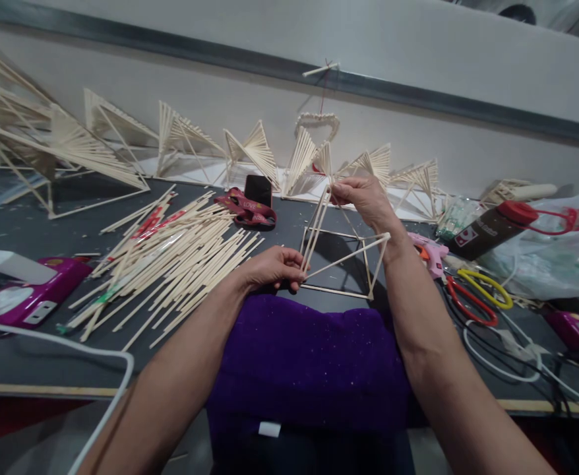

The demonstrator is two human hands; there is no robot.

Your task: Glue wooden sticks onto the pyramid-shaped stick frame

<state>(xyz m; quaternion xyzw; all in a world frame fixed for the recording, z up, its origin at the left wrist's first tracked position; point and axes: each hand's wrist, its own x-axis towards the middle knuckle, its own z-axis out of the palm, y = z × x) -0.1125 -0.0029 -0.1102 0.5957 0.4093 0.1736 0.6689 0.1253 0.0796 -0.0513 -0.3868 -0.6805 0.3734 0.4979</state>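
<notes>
A small open frame of thin wooden sticks stands on the dark tabletop in front of me. Two or more slanting wooden sticks run close together along its left side. My left hand pinches their lower end at the frame's near-left corner, fingers closed. At the upper end, my right hand holds the stick tips between thumb and fingertips. My right forearm passes beside the frame's right corner; whether they touch, I cannot tell. A large pile of loose wooden sticks lies left of my left hand.
Several fan-shaped stick structures line the wall. A phone and red lanyard lie behind the pile. To the right are a pink glue gun, scissors, cables and a dark bottle. A purple device sits left.
</notes>
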